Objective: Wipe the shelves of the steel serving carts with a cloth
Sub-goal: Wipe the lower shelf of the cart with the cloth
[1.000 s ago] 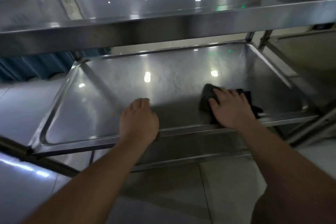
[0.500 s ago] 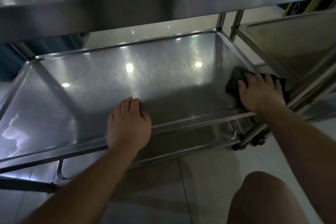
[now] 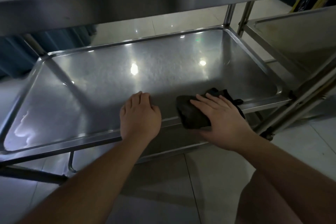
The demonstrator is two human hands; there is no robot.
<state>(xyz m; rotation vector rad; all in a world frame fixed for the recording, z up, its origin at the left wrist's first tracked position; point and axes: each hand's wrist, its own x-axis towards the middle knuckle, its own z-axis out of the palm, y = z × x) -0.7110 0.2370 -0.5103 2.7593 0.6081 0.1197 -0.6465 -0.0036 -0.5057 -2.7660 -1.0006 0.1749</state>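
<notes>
We're down at the middle shelf [image 3: 112, 78] of the cart, and our right hand [image 3: 223, 114] presses the dark cloth [image 3: 192, 114] flat against the near rim, fingers straight and slightly spread. Our left hand [image 3: 140, 114] rests on the same rim just beside it (fingers together, holding nothing). The unwiped steel stretches leftward and away, so the right hand looks best placed to sweep.
</notes>
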